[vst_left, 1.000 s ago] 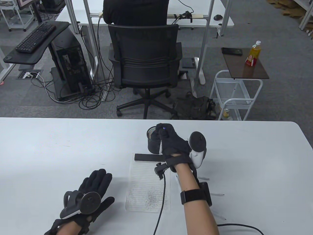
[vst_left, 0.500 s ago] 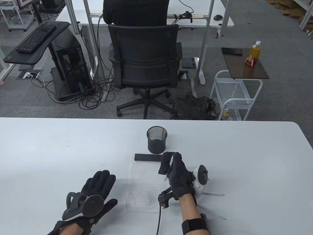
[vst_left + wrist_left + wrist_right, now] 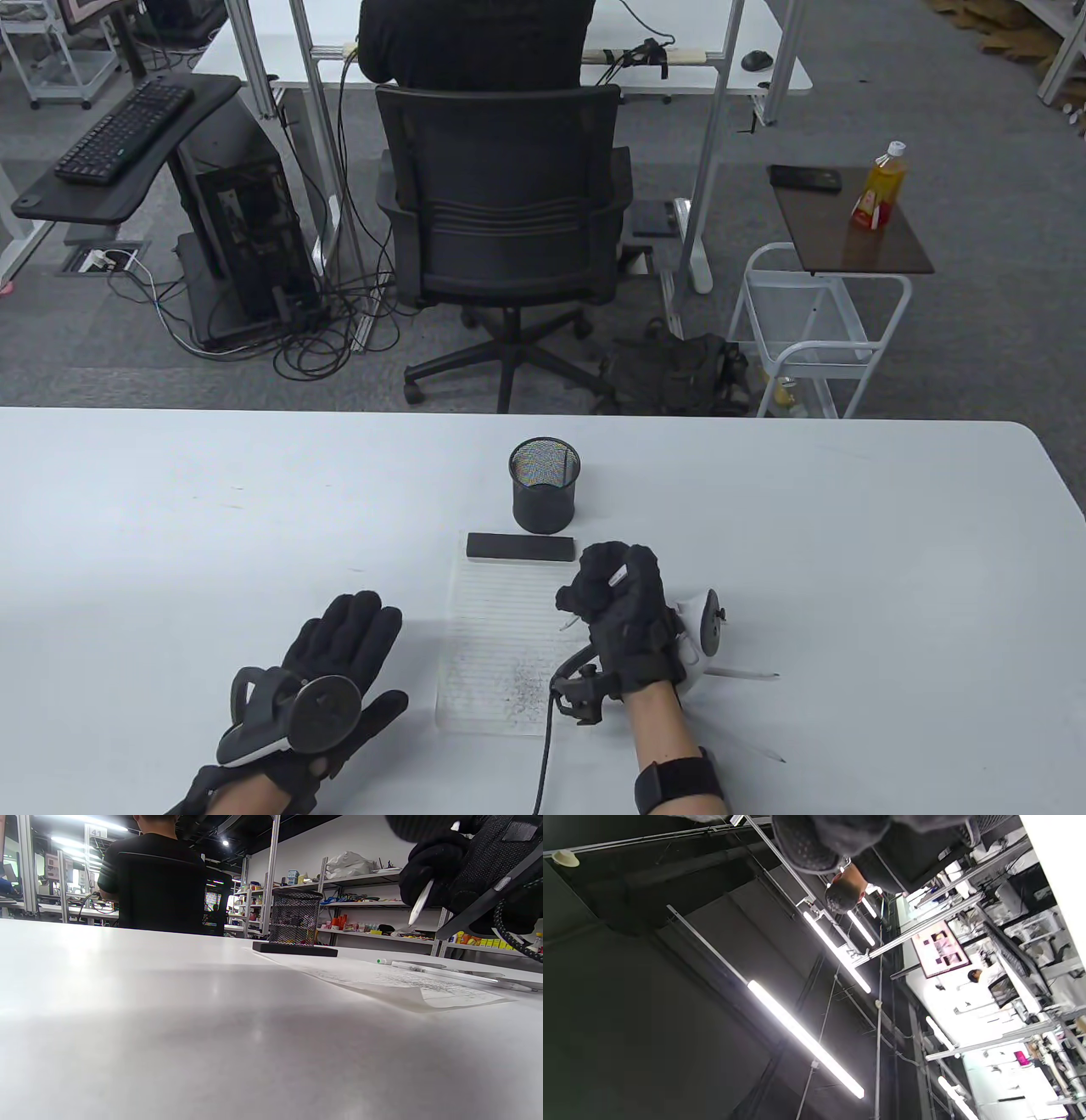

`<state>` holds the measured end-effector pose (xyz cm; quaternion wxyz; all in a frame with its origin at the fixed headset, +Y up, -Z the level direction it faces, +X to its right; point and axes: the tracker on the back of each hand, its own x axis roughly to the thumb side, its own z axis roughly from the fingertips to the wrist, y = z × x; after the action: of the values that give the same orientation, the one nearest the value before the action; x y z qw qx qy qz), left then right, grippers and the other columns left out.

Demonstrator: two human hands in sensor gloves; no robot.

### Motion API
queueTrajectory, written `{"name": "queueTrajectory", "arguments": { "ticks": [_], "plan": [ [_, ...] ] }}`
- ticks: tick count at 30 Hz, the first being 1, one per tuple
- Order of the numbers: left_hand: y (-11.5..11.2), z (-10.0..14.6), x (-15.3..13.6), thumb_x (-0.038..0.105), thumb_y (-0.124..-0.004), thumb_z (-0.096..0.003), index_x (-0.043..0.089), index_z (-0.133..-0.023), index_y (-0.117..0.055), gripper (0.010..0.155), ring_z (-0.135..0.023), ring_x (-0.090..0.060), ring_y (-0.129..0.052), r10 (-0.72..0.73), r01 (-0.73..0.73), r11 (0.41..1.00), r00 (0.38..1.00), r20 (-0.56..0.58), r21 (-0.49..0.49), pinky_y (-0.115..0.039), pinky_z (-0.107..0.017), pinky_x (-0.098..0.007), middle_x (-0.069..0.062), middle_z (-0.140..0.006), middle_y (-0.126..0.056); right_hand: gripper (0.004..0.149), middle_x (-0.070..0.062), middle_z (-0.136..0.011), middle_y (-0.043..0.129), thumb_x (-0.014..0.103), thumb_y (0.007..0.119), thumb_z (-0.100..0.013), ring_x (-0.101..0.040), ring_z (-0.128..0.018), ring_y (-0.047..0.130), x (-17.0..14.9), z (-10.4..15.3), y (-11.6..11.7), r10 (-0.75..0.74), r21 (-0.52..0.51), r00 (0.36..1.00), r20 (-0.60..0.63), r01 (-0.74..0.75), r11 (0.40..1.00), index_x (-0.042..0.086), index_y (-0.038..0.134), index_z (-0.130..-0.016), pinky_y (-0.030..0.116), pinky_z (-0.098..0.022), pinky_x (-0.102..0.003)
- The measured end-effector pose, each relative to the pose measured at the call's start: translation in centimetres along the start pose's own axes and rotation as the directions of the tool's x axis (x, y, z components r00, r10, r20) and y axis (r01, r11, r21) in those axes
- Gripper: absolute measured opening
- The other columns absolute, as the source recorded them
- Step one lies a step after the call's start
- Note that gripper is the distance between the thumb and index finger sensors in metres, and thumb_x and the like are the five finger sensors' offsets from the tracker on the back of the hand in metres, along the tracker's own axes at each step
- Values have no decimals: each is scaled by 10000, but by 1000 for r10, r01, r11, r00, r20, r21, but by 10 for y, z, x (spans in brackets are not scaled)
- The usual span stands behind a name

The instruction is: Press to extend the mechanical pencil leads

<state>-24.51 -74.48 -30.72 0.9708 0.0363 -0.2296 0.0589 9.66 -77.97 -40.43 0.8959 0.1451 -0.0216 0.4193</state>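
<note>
So right now my right hand (image 3: 624, 607) is curled tight around a white mechanical pencil (image 3: 420, 904), a bit below the middle of the table view, just over the right edge of the lined paper (image 3: 501, 645). In the left wrist view, the tip pokes down out of my fist at the upper right, up off the desk (image 3: 170, 526). The top end peeks out between my fingers in the table view. I can't tell if my thumb is actually on the button, or if any lead is out; it's way too small to see.

My left hand (image 3: 331, 671) is lying flat and spread at the lower left, gripping nothing.

Progress-wise: the paper has a patch of grey scribble near its lower part, and a few more pencils (image 3: 742, 675) lie on the desk at the lower right, beside my right wrist. The mesh cup (image 3: 545, 484) sits above the paper, with the black bar (image 3: 519, 548) on the sheet's top edge. My guess is this pencil's click hasn't happened yet, and I can't say whether the loose ones are done or waiting.
</note>
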Motion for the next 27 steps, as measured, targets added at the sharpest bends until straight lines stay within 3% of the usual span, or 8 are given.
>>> {"name": "queueTrajectory", "arguments": {
  "ticks": [1, 7, 11, 17, 21, 25, 27],
  "plan": [
    [0, 0, 0, 628, -647, -452, 225, -1141, -294, 874, -1112, -462, -401, 1, -1, 1000, 1000, 0, 0, -467, -762, -637, -132, -1199, -288, 710, -70, -471, 866, 667, 570, -576, -349, -346, 848, 0, 0, 0, -2, -6, 1000, -4, 2, 1000, 45, 858, -764, 720, -441, -659],
    [0, 0, 0, 628, -648, -451, 226, -1141, -295, 874, -1112, -461, -402, 0, 0, 1000, 1000, 0, -2, -468, -761, -637, -134, -1199, -289, 563, -67, -462, 863, 520, 590, -605, -350, -336, 852, 1, 0, -2, -11, -29, 1000, 24, 12, 1000, 45, 849, -761, 729, -434, -663],
    [-1, 0, 0, 628, -648, -451, 226, -1142, -293, 874, -1113, -463, -399, -2, 2, 1000, 1000, 1, -3, -466, -762, -638, -133, -1200, -287, 688, -60, -465, 865, 651, 566, -584, -339, -341, 853, 1, 0, -2, -19, -15, 999, 32, 19, 1000, 53, 857, -760, 730, -441, -651],
    [-1, -1, 0, 628, -648, -452, 225, -1142, -293, 874, -1113, -462, -400, -5, 5, 1000, 1000, 2, -5, -465, -763, -637, -132, -1200, -286, 549, -63, -457, 864, 505, 584, -609, -347, -336, 854, 2, 1, 0, -30, -22, 999, 37, 31, 999, 48, 851, -756, 731, -440, -661],
    [-1, -1, 0, 628, -648, -452, 227, -1142, -293, 873, -1113, -462, -399, 0, 0, 1000, 1000, 1, -4, -466, -763, -638, -132, -1200, -288, 673, -58, -464, 863, 635, 571, -587, -336, -339, 853, 1, 1, 0, -36, -18, 999, 34, 36, 999, 50, 852, -762, 733, -441, -649],
    [-2, -1, 0, 627, -649, -452, 225, -1142, -294, 874, -1113, -462, -400, -4, 4, 1000, 1000, 1, -7, -467, -762, -638, -135, -1199, -288, 552, -64, -466, 860, 508, 585, -611, -347, -343, 851, 0, 1, -3, -6, -17, 999, 35, 6, 1000, 46, 841, -767, 726, -446, -662],
    [-2, -1, 0, 628, -648, -451, 228, -1141, -293, 873, -1114, -461, -400, 0, 0, 1000, 1000, 3, -5, -466, -763, -637, -132, -1200, -287, 558, -65, -465, 860, 510, 580, -610, -347, -341, 851, -1, 1, -4, -6, -31, 999, 34, 7, 999, 43, 841, -768, 726, -444, -663]
  ]
}}
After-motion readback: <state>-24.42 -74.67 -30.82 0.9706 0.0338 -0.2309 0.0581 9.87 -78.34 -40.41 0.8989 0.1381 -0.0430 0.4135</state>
